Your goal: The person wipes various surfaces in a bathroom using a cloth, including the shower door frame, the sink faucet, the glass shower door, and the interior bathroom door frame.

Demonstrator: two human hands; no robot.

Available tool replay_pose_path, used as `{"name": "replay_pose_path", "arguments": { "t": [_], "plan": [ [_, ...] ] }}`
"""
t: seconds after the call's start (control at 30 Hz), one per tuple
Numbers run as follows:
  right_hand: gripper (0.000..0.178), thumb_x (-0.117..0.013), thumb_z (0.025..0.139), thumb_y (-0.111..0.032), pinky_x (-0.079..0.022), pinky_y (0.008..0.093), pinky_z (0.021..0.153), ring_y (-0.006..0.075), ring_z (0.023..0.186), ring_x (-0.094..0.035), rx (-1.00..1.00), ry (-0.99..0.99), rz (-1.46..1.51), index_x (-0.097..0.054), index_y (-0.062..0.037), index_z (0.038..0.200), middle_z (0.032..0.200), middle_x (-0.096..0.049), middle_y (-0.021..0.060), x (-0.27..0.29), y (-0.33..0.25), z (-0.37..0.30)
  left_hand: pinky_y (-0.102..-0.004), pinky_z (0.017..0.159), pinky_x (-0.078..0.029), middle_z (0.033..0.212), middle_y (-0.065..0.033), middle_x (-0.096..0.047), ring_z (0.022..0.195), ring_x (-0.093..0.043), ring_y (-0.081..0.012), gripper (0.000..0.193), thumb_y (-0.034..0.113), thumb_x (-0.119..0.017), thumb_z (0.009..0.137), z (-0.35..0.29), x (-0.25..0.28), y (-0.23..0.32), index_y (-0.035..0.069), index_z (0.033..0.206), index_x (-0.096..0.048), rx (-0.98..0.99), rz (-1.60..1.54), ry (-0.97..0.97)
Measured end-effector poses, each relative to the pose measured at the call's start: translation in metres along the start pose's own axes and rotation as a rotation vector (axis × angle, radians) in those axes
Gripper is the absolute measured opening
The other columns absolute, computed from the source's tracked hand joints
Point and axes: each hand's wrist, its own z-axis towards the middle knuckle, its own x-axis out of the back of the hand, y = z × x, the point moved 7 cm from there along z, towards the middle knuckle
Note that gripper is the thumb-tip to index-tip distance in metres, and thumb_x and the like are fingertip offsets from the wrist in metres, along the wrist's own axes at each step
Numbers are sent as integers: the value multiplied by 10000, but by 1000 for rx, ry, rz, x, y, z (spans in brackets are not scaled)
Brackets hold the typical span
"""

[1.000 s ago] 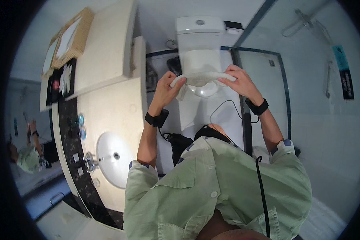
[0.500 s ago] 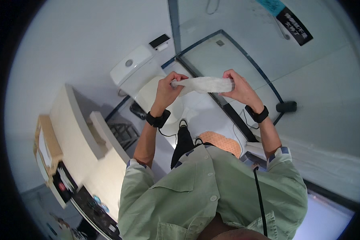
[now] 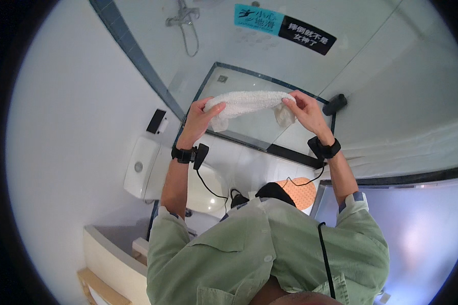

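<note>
A white terry towel is stretched between my two hands, folded or bunched into a long band that bows upward a little. My left hand grips its left end, thumb lying on top of the cloth. At the other end, my right hand pinches the towel between thumb and fingers. A short flap of cloth hangs down below each hand. Black straps with small devices and thin cables sit on both wrists.
Beyond the towel stands a glass-walled shower with a dark-edged base and a hand shower. A blue-and-black sign is on the glass. A black cylinder is at right, a white toilet at left, an orange mat below.
I have turned toward the shower, so the toilet and counter now sit lower in view. My hands are farther apart, with the towel drawn out wider and its ends hanging.
</note>
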Motion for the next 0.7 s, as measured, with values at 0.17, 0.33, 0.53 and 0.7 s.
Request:
{"name": "replay_pose_path", "arguments": {
  "t": [0.17,0.33,0.53,0.7],
  "plan": [
    [303,-547,1024,-316,-361,205,631,35,714,-404,-71,113,8,-626,-24,1016,787,-498,-65,19,16,-2,-231,702,-455,858,-18,-687,790,-570,-53,316,279,-662,948,39,-9,15,-19,1050,-689,-248,213,110],
    [236,-650,965,-247,-402,222,621,34,728,-467,-49,83,-267,-619,-25,1039,791,-575,-30,41,-1,-6,-263,689,-485,843,-59,-689,790,-601,-94,265,232,-658,948,63,-25,35,-24,1017,-655,-430,223,158],
    [270,-803,815,-155,-425,258,544,99,610,-531,140,537,-181,-581,-58,934,720,-621,39,117,-73,-22,-315,841,-490,1086,-176,-622,974,-621,-202,406,131,-658,926,62,-82,107,23,1259,-451,-678,63,170],
    [176,-770,786,-29,-464,305,516,184,620,-580,756,755,-644,-637,-66,895,934,-623,32,150,-161,3,-393,913,-454,1162,-215,-487,1083,-539,-317,495,10,-680,864,77,-101,182,28,1256,-378,-1288,458,488]
  ]
}}
